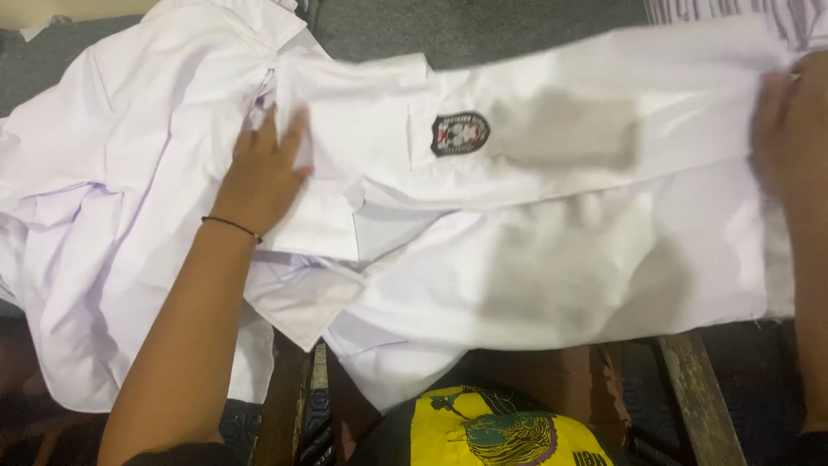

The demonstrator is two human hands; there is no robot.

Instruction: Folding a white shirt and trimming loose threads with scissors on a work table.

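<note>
Head view: white shirt spread across grey table, dark badge facing up near the middle. Left hand laid flat and open on the shirt beside the collar, fingers spread, thin black band at the wrist; right hand blurred at the shirt's far edge, touching the cloth, grip impossible to tell. Below the table edge, yellow printed fabric.

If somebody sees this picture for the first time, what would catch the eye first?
Probably the white shirt spread across the whole middle, with a dark embroidered badge on its chest near the top centre. The left hand lies flat on the shirt beside the collar, the right hand presses its far right edge, and a yellow patterned cloth shows at the bottom.
</note>
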